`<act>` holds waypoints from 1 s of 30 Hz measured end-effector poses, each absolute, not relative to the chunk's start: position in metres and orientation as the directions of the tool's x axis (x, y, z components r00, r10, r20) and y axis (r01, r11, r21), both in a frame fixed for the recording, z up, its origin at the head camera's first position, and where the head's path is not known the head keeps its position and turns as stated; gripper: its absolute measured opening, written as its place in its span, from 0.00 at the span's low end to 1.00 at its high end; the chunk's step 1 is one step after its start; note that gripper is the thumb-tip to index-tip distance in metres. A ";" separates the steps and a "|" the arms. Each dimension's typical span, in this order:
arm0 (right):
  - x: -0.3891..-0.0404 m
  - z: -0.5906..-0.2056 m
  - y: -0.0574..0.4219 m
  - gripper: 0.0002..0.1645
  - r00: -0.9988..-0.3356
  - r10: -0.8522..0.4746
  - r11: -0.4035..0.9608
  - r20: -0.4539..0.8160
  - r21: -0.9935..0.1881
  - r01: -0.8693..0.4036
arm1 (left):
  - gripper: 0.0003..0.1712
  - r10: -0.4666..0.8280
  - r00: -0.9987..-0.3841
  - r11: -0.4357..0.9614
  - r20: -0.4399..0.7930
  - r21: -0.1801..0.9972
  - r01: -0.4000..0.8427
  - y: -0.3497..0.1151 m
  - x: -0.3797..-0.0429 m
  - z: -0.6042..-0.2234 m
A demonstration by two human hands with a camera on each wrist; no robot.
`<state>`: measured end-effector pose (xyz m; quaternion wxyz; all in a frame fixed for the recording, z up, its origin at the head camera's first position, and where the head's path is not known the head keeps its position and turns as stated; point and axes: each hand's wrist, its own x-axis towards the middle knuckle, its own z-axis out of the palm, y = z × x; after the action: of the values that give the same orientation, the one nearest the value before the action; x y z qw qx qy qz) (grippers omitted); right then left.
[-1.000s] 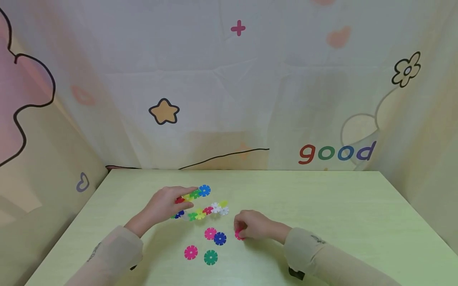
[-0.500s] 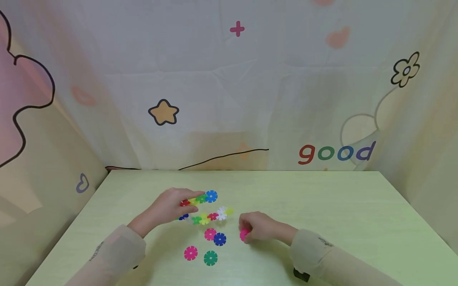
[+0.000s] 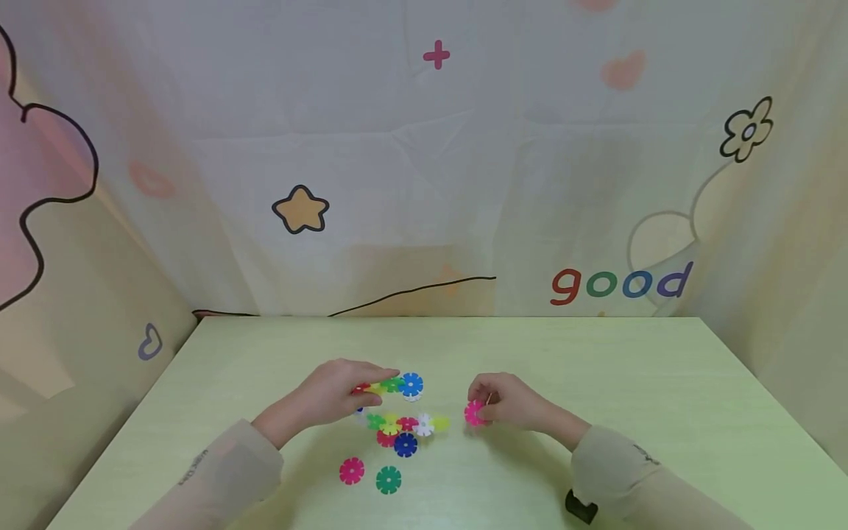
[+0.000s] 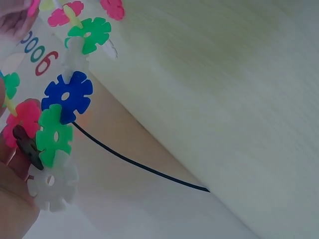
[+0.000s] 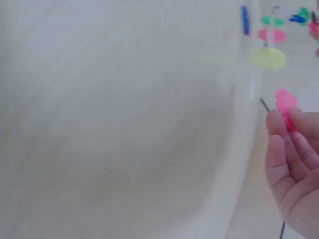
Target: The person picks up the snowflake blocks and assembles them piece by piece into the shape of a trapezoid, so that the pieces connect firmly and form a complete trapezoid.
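My left hand (image 3: 331, 391) holds a bent chain of interlocking snowflake discs between thumb and fingers. A light-blue disc (image 3: 411, 383) ends its upper arm, and the lower arm runs to a white disc (image 3: 424, 425) and a yellow disc (image 3: 441, 424). In the left wrist view, a dark-blue disc (image 4: 67, 94), a green disc (image 4: 52, 134) and a clear disc (image 4: 52, 186) form the chain's bend. To the right, my right hand (image 3: 515, 403) pinches a single pink snowflake disc (image 3: 474, 413), apart from the yellow end.
Loose on the table (image 3: 649, 412) lie a magenta disc (image 3: 352, 471), a teal disc (image 3: 388, 480) and a navy disc (image 3: 405, 444). Another pink disc (image 3: 386, 439) is partly covered by the chain in the head view. A printed curtain (image 3: 371, 162) stands behind the table.
My left hand has carried the chain rightward and slightly nearer. My right hand, with the pink disc pinched, has risen from the table and moved right and away.
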<state>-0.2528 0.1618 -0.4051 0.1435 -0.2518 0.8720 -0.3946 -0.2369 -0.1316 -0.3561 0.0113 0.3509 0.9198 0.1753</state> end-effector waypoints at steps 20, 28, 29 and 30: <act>-0.233 -0.379 0.135 0.07 -0.884 -0.448 0.358 0.135 -0.879 -0.315 | 0.26 0.700 -0.709 0.655 0.090 0.315 0.687 -0.116 -0.229 -0.356; -0.228 -0.378 0.130 0.05 -0.864 -0.472 0.368 0.176 -0.851 -0.374 | 0.26 0.722 -0.684 0.626 0.106 0.320 0.711 -0.116 -0.228 -0.355; -0.228 -0.378 0.129 0.05 -0.860 -0.475 0.369 0.183 -0.846 -0.384 | 0.26 0.726 -0.679 0.622 0.108 0.318 0.716 -0.116 -0.228 -0.355; -0.228 -0.378 0.129 0.05 -0.857 -0.479 0.371 0.191 -0.841 -0.394 | 0.26 0.730 -0.674 0.618 0.110 0.315 0.721 -0.115 -0.228 -0.356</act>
<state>-0.2276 0.1288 -0.3784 0.0426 -0.2639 0.8270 -0.4946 -0.2284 -0.1154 -0.3555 0.0144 0.4034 0.8992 0.1686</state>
